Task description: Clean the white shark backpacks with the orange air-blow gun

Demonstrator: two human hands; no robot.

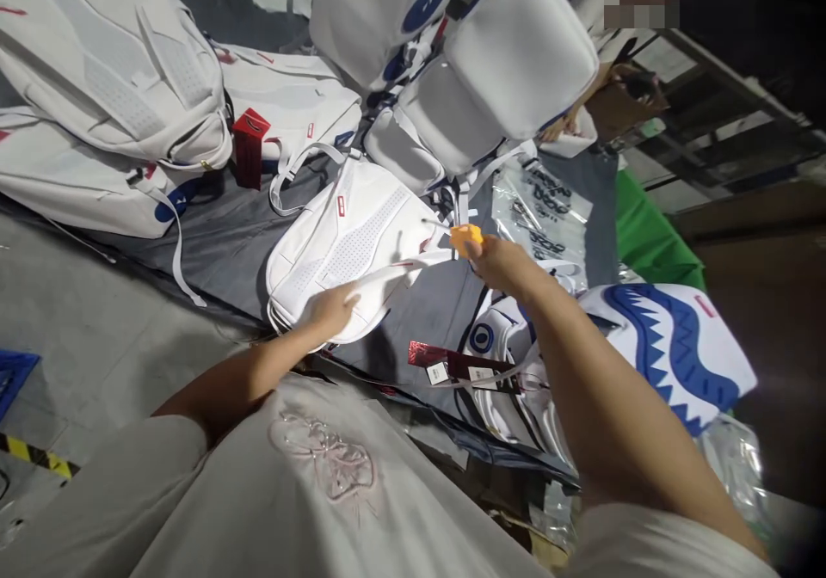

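Note:
A white backpack (pixel 367 225) lies on the grey cloth in front of me, its perforated padded side facing up. My left hand (pixel 334 311) rests at its near edge, fingers closed around a white strap (pixel 403 267). That strap stretches across the backpack to the right. My right hand (pixel 500 261) grips a small orange-handled tool (pixel 465 238) just beyond the backpack's right edge. A thin tip points left from the tool over the backpack; its exact kind is unclear.
More white backpacks (pixel 122 70) are piled at the left and back. Red hang tags (pixel 465 367) lie near the front edge of the cloth (pixel 219 260). Clear plastic bags (pixel 542 208) and a shark-mouth backpack (pixel 671 346) are at the right. Another person's hand (pixel 561 126) shows behind.

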